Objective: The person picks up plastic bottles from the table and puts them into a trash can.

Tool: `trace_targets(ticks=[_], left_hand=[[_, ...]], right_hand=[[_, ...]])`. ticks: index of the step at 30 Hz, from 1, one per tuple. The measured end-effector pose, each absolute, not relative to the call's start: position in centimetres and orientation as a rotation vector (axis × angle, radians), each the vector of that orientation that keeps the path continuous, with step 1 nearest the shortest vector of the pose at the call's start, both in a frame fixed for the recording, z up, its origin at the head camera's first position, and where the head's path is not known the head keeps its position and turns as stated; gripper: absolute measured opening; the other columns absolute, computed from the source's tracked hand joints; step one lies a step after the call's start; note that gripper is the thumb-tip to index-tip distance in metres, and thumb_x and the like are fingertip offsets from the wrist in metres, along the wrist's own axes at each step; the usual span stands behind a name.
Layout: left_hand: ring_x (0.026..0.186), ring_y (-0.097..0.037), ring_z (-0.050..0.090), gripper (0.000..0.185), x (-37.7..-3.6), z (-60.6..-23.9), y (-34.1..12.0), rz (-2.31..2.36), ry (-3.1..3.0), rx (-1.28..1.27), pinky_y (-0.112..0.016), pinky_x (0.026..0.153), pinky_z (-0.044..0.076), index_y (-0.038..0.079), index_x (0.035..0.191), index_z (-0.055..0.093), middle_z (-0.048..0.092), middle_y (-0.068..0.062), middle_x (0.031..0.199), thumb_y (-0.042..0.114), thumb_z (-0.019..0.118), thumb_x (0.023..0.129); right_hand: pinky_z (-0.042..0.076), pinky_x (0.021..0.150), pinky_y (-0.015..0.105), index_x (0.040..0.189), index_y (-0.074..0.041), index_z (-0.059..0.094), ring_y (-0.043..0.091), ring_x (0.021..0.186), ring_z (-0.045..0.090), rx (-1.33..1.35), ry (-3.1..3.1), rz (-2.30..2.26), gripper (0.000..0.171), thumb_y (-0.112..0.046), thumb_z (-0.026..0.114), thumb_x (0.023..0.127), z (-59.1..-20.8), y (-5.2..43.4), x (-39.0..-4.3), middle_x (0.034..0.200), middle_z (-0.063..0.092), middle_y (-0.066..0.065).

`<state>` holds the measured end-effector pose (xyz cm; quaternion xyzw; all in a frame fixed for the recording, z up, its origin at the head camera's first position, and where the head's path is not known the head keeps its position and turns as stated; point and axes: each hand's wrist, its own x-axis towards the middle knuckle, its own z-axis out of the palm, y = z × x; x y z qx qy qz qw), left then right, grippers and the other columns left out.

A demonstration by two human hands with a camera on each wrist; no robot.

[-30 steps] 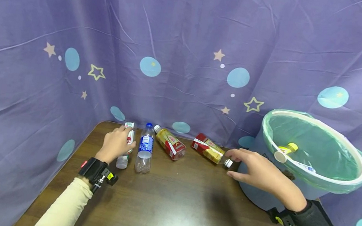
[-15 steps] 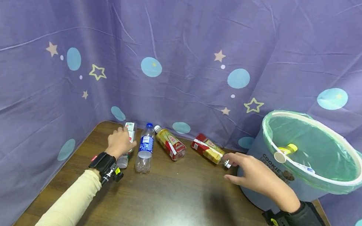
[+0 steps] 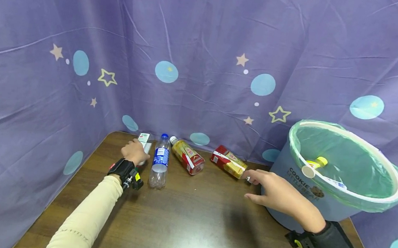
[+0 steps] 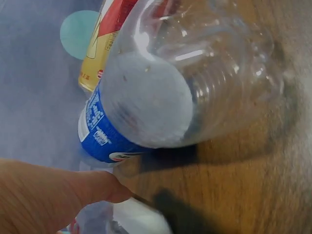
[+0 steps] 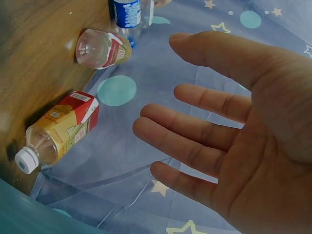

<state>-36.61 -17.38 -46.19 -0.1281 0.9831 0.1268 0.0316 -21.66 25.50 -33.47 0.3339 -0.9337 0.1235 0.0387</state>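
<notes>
— Fingers: left hand (image 3: 135,152) is curling round the white-labelled bottle (image 3: 144,138) at the table's (image 3: 187,225) back edge; right hand (image 3: 277,192) is spreading, fingertips nearing the white cap of the red-and-yellow tea bottle (image 3: 228,161), holding nothing.

— Hazards?

— Likely: a nudge is sending that tea bottle rolling; the left knuckles are crowding the blue-labelled water bottle (image 3: 160,162) just beside. Lined bin (image 3: 345,165) stands right.

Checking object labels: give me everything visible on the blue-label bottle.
The blue-label bottle is a clear, ribbed plastic bottle with a blue cap and a blue wrap label with white print. It looks empty. It lies on its side on the brown wooden table, cap toward the curtain, base toward the person. It lies between the bottle under the left hand and a yellow-and-red labelled bottle. Whether it touches either cannot be told.
</notes>
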Motion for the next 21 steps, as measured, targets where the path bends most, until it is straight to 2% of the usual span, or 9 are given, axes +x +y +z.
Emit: trace_targets(ticks=[3, 10, 21], left_hand=[[0.118, -0.047, 0.061, 0.089, -37.1, -46.7, -17.2, 0.419, 3.012, -0.426, -0.052, 0.093, 0.053, -0.016, 0.139, 0.037, 0.055, -0.037, 0.131, 0.035, 0.08, 0.08], [0.117, -0.048, 0.06, 0.105, -37.9, -47.9, -17.2, 0.468, 3.0, -0.445, -0.052, 0.091, 0.054, -0.012, 0.145, 0.026, 0.054, -0.037, 0.131, 0.029, 0.088, 0.071], [0.111, -0.044, 0.064, 0.089, -38.1, -48.3, -18.2, 0.511, 3.012, -0.475, -0.049, 0.087, 0.055, -0.01, 0.128, 0.038, 0.058, -0.034, 0.122, 0.029, 0.091, 0.068]], right_hand=[[0.056, 0.076, 0.037, 0.116, -0.016, 0.066, 0.014, 0.09, 0.068, 1.013, -2.881, 0.376, 0.037, -0.023, 0.082, 0.084, -33.6, 25.4, -21.6, 0.095, 0.07, -0.003], [0.056, 0.077, 0.037, 0.118, -0.016, 0.066, 0.015, 0.091, 0.068, 1.013, -2.92, 0.395, 0.038, -0.025, 0.082, 0.084, -33.9, 25.3, -21.7, 0.098, 0.071, -0.003], [0.056, 0.076, 0.036, 0.117, -0.015, 0.067, 0.013, 0.09, 0.067, 1.029, -2.934, 0.392, 0.039, -0.024, 0.083, 0.083, -34.8, 25.5, -21.8, 0.097, 0.071, -0.004]])
